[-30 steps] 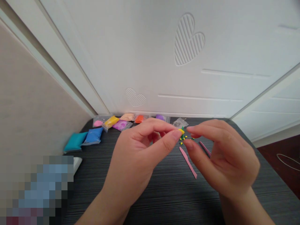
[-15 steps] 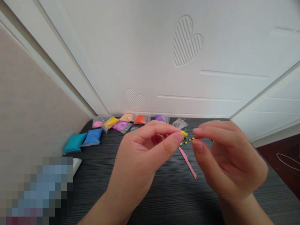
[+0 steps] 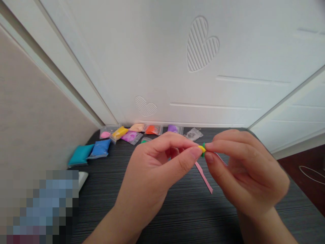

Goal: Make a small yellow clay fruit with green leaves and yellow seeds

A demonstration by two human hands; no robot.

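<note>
My left hand (image 3: pixel 154 166) pinches a small yellow piece of modelling clay (image 3: pixel 201 149) between thumb and forefinger. From the other side, the thumb and forefinger of my right hand (image 3: pixel 243 173) close on the piece's pointed right end. Bits of green (image 3: pixel 203 145) show above and below the yellow; whether they are joined to it or lie behind, I cannot tell. Under the hands, a pink plastic clay knife (image 3: pixel 204 178) lies on the dark table, its upper end hidden by my left thumb. A thin pink strip (image 3: pixel 220 159) shows behind my right fingers.
Along the back of the dark table (image 3: pixel 177 217) lie several clay packets, among them yellow (image 3: pixel 120 133), orange (image 3: pixel 151 129) and purple (image 3: pixel 174 129). Teal (image 3: pixel 80 154) and blue (image 3: pixel 100 148) packets sit at the left. A white panel (image 3: pixel 165 61) rises behind.
My right fingertips have moved left and closed onto the yellow clay, which has shifted slightly right and down. The small yellow-and-green bits behind are now covered by the hands.
</note>
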